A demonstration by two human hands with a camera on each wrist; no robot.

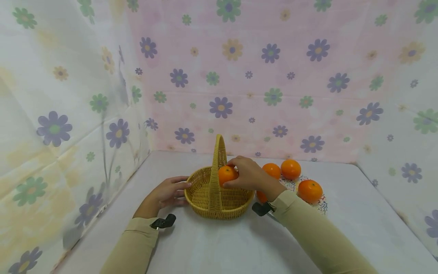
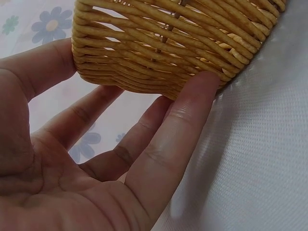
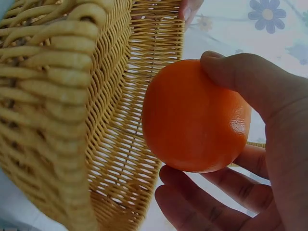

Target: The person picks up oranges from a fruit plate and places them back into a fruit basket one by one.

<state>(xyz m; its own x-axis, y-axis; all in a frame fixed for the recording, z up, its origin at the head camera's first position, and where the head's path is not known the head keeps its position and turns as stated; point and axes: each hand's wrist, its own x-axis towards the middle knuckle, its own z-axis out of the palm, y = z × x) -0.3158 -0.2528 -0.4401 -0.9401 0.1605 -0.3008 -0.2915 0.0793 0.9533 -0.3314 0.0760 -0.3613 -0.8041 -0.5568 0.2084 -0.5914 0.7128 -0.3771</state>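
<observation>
1. Pinched between thumb and fingers of the right hand [image 1: 248, 175], one orange fruit [image 1: 227, 176] fills the grip, which is spread just as wide as the fruit.
2. Its skin looks smooth and glossy, so I judge a slack pinch the likeliest trouble: it could slip out.
3. Just left of the grip rises the handle [image 1: 215, 190] (from my distant seat I can't tell whether they touch); a sideways drift might knock fruit or knuckles against it.
4. Around and below the grip opens the wicker basket [image 1: 200, 208]; a hard drop could jolt it.
5. Farther left, the left hand [image 1: 171, 192] touches the basket's end with fairly straight fingers; uneven pressure might slide it over the white tabletop [image 1: 212, 243].
6. Right of the grip, other fruits [image 1: 310, 191] lie near the sleeve [image 1: 308, 224]; a careless forearm could set them rolling.
</observation>
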